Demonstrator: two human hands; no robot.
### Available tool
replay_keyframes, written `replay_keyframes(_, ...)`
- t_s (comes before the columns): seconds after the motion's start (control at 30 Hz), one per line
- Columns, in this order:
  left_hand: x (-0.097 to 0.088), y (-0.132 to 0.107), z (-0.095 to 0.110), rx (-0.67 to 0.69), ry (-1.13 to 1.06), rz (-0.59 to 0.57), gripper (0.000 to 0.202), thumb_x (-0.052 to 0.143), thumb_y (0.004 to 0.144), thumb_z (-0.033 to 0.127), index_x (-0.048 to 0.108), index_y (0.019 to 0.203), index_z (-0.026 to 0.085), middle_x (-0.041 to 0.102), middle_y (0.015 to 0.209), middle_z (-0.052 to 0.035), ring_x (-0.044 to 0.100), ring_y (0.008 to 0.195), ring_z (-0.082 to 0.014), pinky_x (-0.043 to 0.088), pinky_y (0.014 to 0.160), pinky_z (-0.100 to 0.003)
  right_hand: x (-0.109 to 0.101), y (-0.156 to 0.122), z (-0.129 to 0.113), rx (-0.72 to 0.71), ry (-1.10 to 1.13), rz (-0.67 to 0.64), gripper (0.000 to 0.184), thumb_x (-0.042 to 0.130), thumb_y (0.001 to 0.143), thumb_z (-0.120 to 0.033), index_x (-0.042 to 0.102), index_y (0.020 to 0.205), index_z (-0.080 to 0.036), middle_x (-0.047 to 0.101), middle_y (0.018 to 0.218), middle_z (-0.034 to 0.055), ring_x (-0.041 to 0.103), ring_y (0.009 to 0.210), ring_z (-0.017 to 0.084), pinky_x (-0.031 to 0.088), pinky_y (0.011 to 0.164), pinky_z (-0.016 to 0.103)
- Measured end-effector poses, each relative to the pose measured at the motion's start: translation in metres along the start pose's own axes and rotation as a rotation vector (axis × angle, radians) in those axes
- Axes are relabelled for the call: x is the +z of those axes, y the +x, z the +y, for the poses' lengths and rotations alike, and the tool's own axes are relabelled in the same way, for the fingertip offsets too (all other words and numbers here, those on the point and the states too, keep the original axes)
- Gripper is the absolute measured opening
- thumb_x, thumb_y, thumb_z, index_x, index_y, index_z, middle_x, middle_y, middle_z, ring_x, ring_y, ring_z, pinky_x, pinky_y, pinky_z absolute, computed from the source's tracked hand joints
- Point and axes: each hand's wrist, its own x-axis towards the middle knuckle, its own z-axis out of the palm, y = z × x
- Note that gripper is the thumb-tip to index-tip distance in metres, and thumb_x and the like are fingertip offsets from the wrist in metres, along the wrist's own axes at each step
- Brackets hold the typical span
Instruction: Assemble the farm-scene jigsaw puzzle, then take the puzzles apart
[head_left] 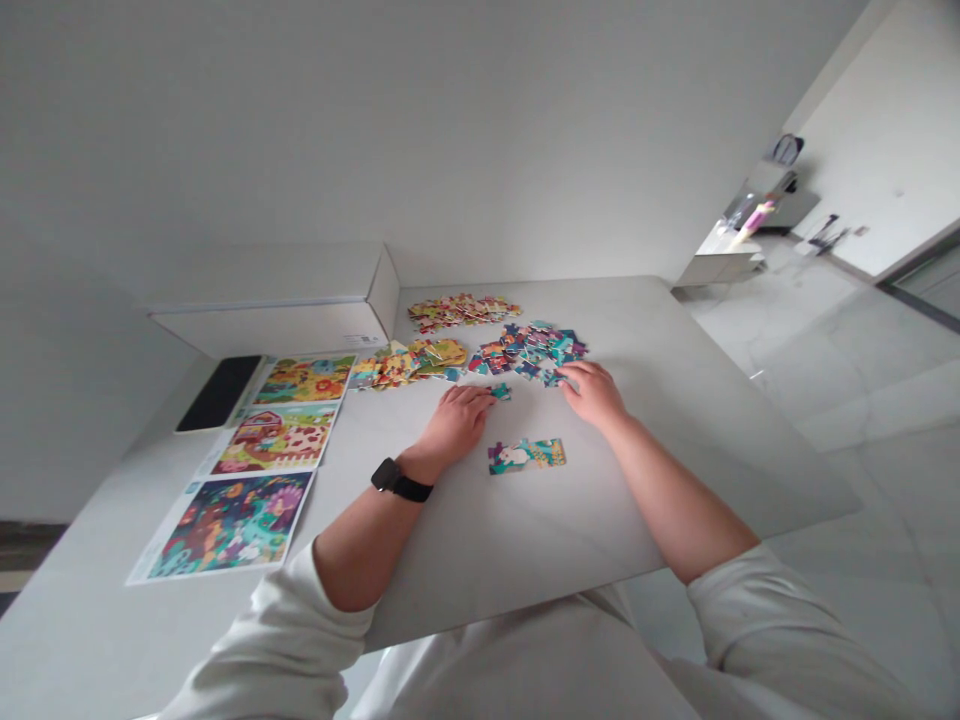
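My left hand (459, 418) rests palm down on the white table (675, 420), fingertips touching a small teal puzzle piece (500, 391). My right hand (592, 390) lies at the near edge of a blue and red pile of puzzle pieces (529, 350), fingers curled on a piece there. A short joined strip of pieces (526, 455) with a white animal lies between my wrists. A black watch (395, 479) is on my left wrist.
A yellow pile of pieces (409, 362) and a further mixed pile (461, 311) lie beyond. Three picture sheets (259, 455) line the left side, beside a black phone (219, 392). A white box (285, 300) stands at the back left. The table's right edge drops to the floor.
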Motion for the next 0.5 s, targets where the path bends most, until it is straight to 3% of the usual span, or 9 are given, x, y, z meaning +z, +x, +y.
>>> replay_keyframes(0.13, -0.001, -0.001, 0.001, 0.000, -0.001, 0.001, 0.039, 0.054, 0.099, 0.015, 0.079, 0.126, 0.026, 0.075, 0.134, -0.0088, 0.066, 0.128, -0.0281, 0.050, 0.119, -0.054, -0.008, 0.002, 0.017, 0.138, -0.086, -0.010, 0.036, 0.060, 0.102, -0.028, 0.079, 0.132, -0.024, 0.074, 0.142, 0.0093, 0.066, 0.131, 0.028, 0.047, 0.118, 0.044)
replay_keyframes(0.3, 0.000, -0.002, 0.000, -0.007, 0.021, 0.009, 0.041, 0.053, 0.099, 0.016, 0.079, 0.128, 0.026, 0.072, 0.139, -0.0101, 0.064, 0.131, -0.0294, 0.051, 0.120, -0.056, -0.019, 0.005, 0.033, 0.305, -0.160, -0.048, 0.031, 0.056, 0.101, -0.025, 0.085, 0.113, -0.026, 0.081, 0.121, 0.0083, 0.071, 0.112, 0.027, 0.053, 0.103, 0.039)
replay_keyframes(0.4, 0.000, -0.001, -0.001, -0.011, 0.010, 0.012, 0.042, 0.051, 0.099, 0.016, 0.080, 0.128, 0.027, 0.072, 0.140, -0.0103, 0.064, 0.132, -0.0299, 0.051, 0.120, -0.057, -0.022, 0.006, 0.037, 0.362, -0.175, -0.015, 0.036, 0.057, 0.098, -0.019, 0.083, 0.123, -0.026, 0.079, 0.123, 0.0107, 0.071, 0.110, 0.028, 0.054, 0.100, 0.040)
replay_keyframes(0.5, -0.001, 0.000, -0.001, 0.006, -0.013, 0.002, 0.042, 0.051, 0.099, 0.017, 0.080, 0.128, 0.028, 0.074, 0.139, -0.0097, 0.065, 0.132, -0.0301, 0.051, 0.119, -0.057, -0.020, 0.005, 0.039, 0.322, -0.148, -0.022, 0.044, 0.058, 0.095, -0.012, 0.082, 0.127, -0.028, 0.077, 0.127, 0.0094, 0.069, 0.114, 0.027, 0.053, 0.104, 0.039)
